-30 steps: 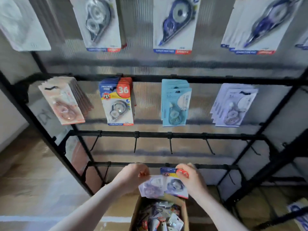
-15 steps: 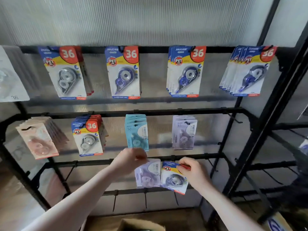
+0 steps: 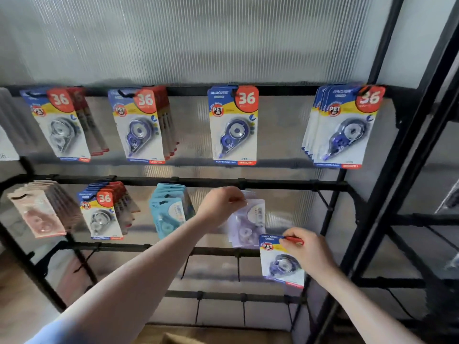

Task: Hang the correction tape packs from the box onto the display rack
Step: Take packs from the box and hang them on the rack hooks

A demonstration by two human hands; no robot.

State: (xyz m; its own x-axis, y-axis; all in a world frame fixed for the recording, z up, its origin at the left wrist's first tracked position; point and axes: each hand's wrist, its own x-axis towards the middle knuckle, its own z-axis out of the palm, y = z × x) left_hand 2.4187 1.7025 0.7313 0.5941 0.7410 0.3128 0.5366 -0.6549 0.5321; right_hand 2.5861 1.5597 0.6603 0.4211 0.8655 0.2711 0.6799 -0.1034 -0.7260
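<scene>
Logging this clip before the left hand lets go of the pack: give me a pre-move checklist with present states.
1. Left hand pinches the top of the lilac correction tape pack: ok.
2. Pack's hang hole seated on the middle-rail hook: cannot tell, fingers cover it.
3. Lilac pack goes with matching lilac packs behind it: ok.
4. Right hand holds the blue "PET" correction tape pack by its top: ok.
5. Blue pack hung: not ok, it is held in front of the lower rail.

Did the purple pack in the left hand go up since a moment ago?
Yes. The left hand lifted the purple pack from below the lilac stack's rail up to that rail's hook.
</scene>
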